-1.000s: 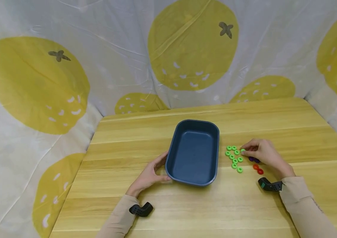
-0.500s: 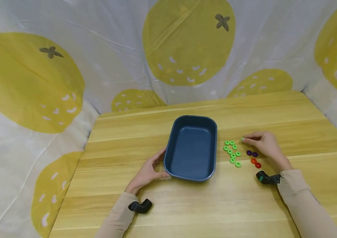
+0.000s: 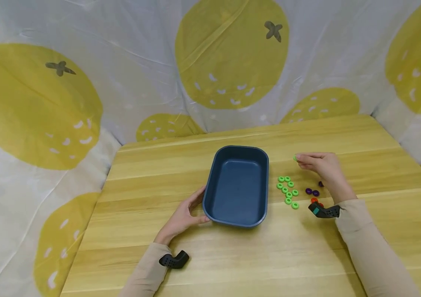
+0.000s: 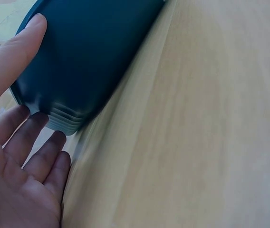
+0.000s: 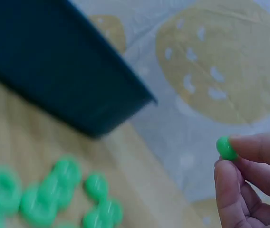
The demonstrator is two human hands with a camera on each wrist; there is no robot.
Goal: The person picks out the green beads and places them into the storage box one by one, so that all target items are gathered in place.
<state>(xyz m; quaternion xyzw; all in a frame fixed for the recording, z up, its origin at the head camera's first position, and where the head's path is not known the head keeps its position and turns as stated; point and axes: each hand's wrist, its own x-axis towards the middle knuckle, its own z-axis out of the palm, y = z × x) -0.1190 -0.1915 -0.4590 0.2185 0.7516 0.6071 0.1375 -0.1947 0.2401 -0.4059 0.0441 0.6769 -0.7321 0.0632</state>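
Note:
In the head view a deep dark-blue rectangular tub (image 3: 237,192) rests on the table. At its near left corner my left hand (image 3: 181,218) touches the outside, thumb straight along one wall. The left wrist view shows the fingers relaxed, fingertips at the tub's ridged corner (image 4: 66,118). My right hand (image 3: 320,165) is raised above the table, to the right of the tub. Between thumb and finger it pinches a small green ring (image 5: 226,147), seen edge-on in the right wrist view. Several more green rings (image 3: 289,194) lie in a loose group right of the tub.
Purple rings (image 3: 308,191) lie beneath the right wrist. Red-orange rings (image 3: 314,200) are partly covered by the black wrist camera (image 3: 323,210). The wooden table (image 3: 240,264) ends at a lemon-print cloth (image 3: 232,53) behind.
The right hand has lifted the green ring off the table and carried it away from the group, toward the table's far side. The left hand stays at the tub. The view has shifted slightly.

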